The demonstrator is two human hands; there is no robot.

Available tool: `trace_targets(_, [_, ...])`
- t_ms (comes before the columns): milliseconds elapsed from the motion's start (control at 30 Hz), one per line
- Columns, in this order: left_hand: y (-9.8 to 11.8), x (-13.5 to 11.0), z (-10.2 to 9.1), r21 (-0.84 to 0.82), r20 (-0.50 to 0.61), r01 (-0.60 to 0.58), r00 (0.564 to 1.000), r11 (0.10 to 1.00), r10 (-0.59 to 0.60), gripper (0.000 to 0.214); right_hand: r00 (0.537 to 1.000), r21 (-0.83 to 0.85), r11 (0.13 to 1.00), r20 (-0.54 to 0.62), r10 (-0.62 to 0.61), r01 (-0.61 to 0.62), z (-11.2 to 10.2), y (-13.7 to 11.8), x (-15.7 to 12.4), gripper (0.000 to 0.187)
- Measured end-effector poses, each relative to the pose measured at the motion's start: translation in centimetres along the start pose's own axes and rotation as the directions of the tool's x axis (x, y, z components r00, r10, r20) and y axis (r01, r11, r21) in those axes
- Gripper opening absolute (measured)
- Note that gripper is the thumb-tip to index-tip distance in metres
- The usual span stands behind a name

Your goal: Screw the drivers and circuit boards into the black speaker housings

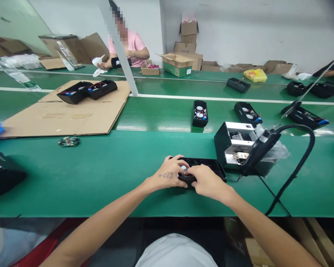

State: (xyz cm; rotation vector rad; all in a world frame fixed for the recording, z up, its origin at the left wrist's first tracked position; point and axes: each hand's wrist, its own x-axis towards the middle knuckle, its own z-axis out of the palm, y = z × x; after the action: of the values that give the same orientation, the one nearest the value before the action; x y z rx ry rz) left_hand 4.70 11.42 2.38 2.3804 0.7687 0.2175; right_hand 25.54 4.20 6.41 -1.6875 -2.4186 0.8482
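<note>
A black speaker housing point(208, 162) lies open side up on the green bench in front of me. My left hand point(169, 173) is wrapped round its left end, the thumb at the near side and the fingers over the far edge. Inside that end, a round silver speaker driver point(184, 168) shows between my hands. My right hand point(210, 181) bends over the near wall, its fingertips closed and pointing down beside the driver. Whatever they pinch is hidden by the fingers.
Right of the housing stands a black-and-silver screw feeder point(235, 144), with a black electric screwdriver point(260, 152) and its looping cable. Other speaker housings point(200, 113) sit further back. A small circuit board bundle point(69, 141) lies near the cardboard sheet point(100, 118). A co-worker point(133, 48) sits opposite.
</note>
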Motion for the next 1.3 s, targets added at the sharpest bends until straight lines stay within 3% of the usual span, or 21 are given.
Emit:
trace_targets(100, [-0.3,0.7,-0.8,-0.069,0.040,0.021,0.999,0.997,-0.019,0.029,1.000,0.005,1.000,0.006,-0.005,0.005,-0.5,-0.1,0.5,0.030])
trace_targets(300, [-0.9,2.3,-2.0,-0.142,0.073,0.028,0.997,0.990,-0.017,0.034,1.000,-0.241,0.970,-0.024,0.017,-0.022,-0.3,-0.9,0.7,0.033])
trace_targets(567, [-1.2,4.0,-3.3,-0.239,0.159,0.092,0.986,0.967,-0.054,0.040,0.994,-0.250,0.965,-0.084,0.064,-0.083,-1.3,0.1,2.4,0.035])
trace_targets(933, [-1.5,4.1,-2.7,-0.279,0.157,0.110,0.985,0.954,-0.068,0.041,0.988,-0.233,0.970,-0.148,0.036,-0.070,-0.4,1.0,2.7,0.039])
trace_targets(1067, [-1.3,3.5,-2.3,-0.202,0.127,0.045,0.992,0.978,-0.019,0.035,0.984,-0.292,0.955,-0.180,0.007,-0.060,1.1,0.8,2.0,0.038])
trace_targets(1233, [-0.3,0.9,0.1,0.079,-0.009,-0.132,0.991,0.988,0.133,0.016,0.969,-0.347,0.938,-0.230,-0.093,0.008,2.8,-0.4,-0.9,0.030])
trace_targets(1300, [-0.1,-0.3,1.5,0.190,-0.072,-0.167,0.980,0.968,0.184,0.017,0.910,-0.255,0.966,-0.389,-0.146,0.046,2.9,0.1,-2.8,0.026])
